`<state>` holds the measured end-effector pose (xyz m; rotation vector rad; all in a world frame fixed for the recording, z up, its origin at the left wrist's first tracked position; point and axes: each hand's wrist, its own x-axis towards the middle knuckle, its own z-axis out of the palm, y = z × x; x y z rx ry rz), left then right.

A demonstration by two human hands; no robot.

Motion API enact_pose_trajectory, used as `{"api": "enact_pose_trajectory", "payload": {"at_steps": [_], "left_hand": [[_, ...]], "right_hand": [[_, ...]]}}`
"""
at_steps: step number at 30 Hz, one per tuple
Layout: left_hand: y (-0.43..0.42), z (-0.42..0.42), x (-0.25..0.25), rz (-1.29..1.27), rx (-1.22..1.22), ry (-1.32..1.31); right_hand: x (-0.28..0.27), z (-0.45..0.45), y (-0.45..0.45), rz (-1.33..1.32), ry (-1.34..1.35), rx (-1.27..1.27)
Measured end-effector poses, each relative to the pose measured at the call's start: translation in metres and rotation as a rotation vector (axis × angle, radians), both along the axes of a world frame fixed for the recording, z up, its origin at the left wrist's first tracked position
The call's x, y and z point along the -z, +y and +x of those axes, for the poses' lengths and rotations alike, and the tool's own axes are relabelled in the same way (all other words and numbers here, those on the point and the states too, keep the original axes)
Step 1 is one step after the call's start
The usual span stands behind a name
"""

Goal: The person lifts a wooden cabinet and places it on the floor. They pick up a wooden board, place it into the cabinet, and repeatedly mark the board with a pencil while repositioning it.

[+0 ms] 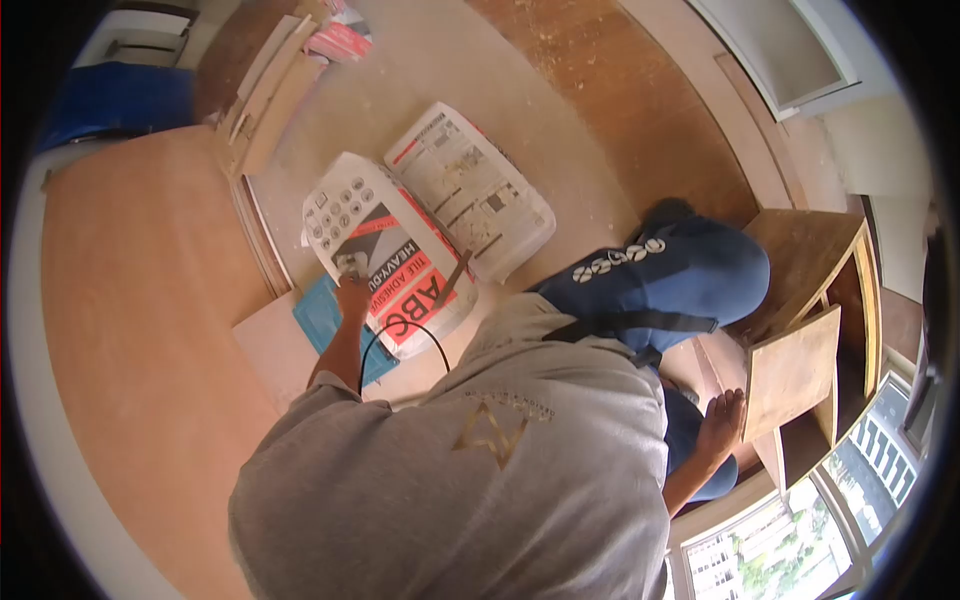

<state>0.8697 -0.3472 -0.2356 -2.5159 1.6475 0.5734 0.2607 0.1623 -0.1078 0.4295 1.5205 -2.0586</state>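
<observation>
Over the upright-printed face of a white, red and black tile adhesive bag [425,262] is my left hand [350,288]. Its fingers are closed around a small greyish-white thing [352,264] whose kind I cannot make out. A thin dark strip [455,278] lies across the same bag. My right hand [720,424] is beside my bent knee, fingers stretched out, at the edge of a light wooden panel [792,375]. Whether it touches the panel I cannot tell.
A second white bag [470,195] lies alongside the first. Under my left arm is a teal sheet [325,320], and a black cord [405,325] loops nearby. A large wooden board [150,330] stands left; an open wooden cabinet [845,290] is right. Planks [270,95] lie farther off.
</observation>
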Motion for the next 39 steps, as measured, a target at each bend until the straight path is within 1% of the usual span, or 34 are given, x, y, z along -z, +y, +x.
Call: {"api": "enact_pose_trajectory", "payload": {"at_steps": [1, 3, 5, 6, 8, 9, 11, 12, 14, 15, 16, 17, 18, 19, 20, 21, 22, 23, 24, 26, 27, 29, 30, 31, 32, 33, 34, 36, 37, 39], "left_hand": [[-0.004, -0.013, -0.007, 0.024, 0.044, -0.022], [-0.013, -0.037, -0.020, -0.049, 0.085, 0.004], [-0.026, -0.060, -0.030, -0.081, 0.144, 0.021], [-0.034, -0.070, -0.032, -0.109, 0.142, 0.032], [-0.049, -0.086, -0.037, -0.185, 0.280, 0.025], [-0.056, -0.096, -0.043, -0.197, 0.282, 0.026], [-0.073, -0.127, -0.058, -0.267, 0.377, 0.276], [-0.082, -0.145, -0.065, -0.271, 0.388, 0.272], [-0.093, -0.185, -0.075, -0.377, 0.583, 0.252], [-0.095, -0.205, -0.077, -0.456, 0.728, 0.367], [-0.098, -0.233, -0.082, -0.394, 0.746, 0.650], [-0.092, -0.269, -0.100, -0.476, 0.910, 0.783], [-0.067, -0.321, -0.146, -0.472, 1.007, 0.777], [-0.034, -0.372, -0.193, -0.263, 0.946, 0.948], [-0.007, -0.412, -0.228, -0.051, 0.937, 1.066], [0.021, -0.449, -0.251, -0.104, 1.167, 1.069], [0.054, -0.480, -0.276, 0.052, 1.193, 1.132], [0.090, -0.508, -0.297, 0.208, 1.214, 1.161], [0.129, -0.534, -0.310, 0.328, 1.350, 1.168], [0.194, -0.567, -0.326, 0.511, 1.526, 1.205], [0.220, -0.585, -0.319, 0.586, 1.606, 1.192], [0.267, -0.615, -0.294, 0.613, 1.925, 1.190], [0.291, -0.622, -0.295, 0.643, 1.961, 1.181], [0.316, -0.626, -0.297, 0.380, 2.219, 1.002], [0.335, -0.628, -0.299, 0.096, 2.447, 0.802], [0.346, -0.628, -0.293, 0.120, 2.487, 0.796], [0.354, -0.634, -0.282, 0.090, 2.513, 0.704], [0.358, -0.648, -0.256, 0.036, 2.553, 0.493], [0.359, -0.649, -0.253, 0.038, 2.569, 0.484], [0.364, -0.649, -0.249, 0.062, 2.613, 0.202]], "right_hand": [[-0.003, 0.003, -0.003, 0.013, -0.001, 0.021], [-0.019, 0.014, -0.025, 0.092, 0.009, 0.074], [-0.002, 0.004, -0.014, -0.140, 0.006, -0.091], [0.002, 0.004, -0.012, -0.116, 0.019, -0.050], [0.000, 0.009, -0.025, -0.022, 0.040, 0.040], [0.000, 0.008, -0.028, -0.034, 0.042, 0.042], [-0.003, 0.011, -0.025, 0.027, 0.064, 0.038], [0.000, 0.009, -0.028, 0.021, 0.059, 0.048], [0.001, 0.009, -0.026, 0.235, 0.061, 0.081], [-0.009, 0.011, -0.031, 0.375, 0.077, 0.059], [0.038, 0.021, -0.013, 0.494, 0.483, 0.088], [0.051, 0.021, 0.004, 0.612, 0.606, -0.144], [0.025, 0.028, -0.017, 0.685, 0.521, -0.023], [-0.023, 0.025, -0.036, 0.707, 0.273, 0.044], [-0.023, 0.028, -0.031, 0.881, 0.317, 0.062], [-0.004, 0.029, -0.016, 0.744, 0.272, 0.132], [-0.011, 0.028, -0.012, 0.661, 0.200, 0.163], [-0.005, 0.027, -0.007, 0.440, 0.190, 0.274], [-0.014, 0.027, -0.006, 0.381, 0.120, 0.311], [-0.017, 0.030, -0.008, 0.127, 0.004, 0.332], [-0.026, 0.033, -0.008, -0.079, -0.086, 0.360], [-0.018, 0.030, -0.008, -0.171, -0.087, 0.396], [-0.010, 0.030, -0.009, -0.162, -0.051, 0.390], [0.000, 0.030, -0.011, -0.157, -0.016, 0.384], [0.008, 0.027, -0.016, -0.051, 0.049, 0.391], [0.020, 0.024, -0.020, 0.063, 0.111, 0.393], [0.039, 0.015, -0.025, 0.060, 0.100, 0.429], [0.074, 0.001, -0.035, 0.903, 0.631, 0.289], [0.056, 0.010, -0.036, 0.899, 0.623, 0.304], [0.017, 0.026, -0.036, 0.741, 0.346, 0.429]]}}
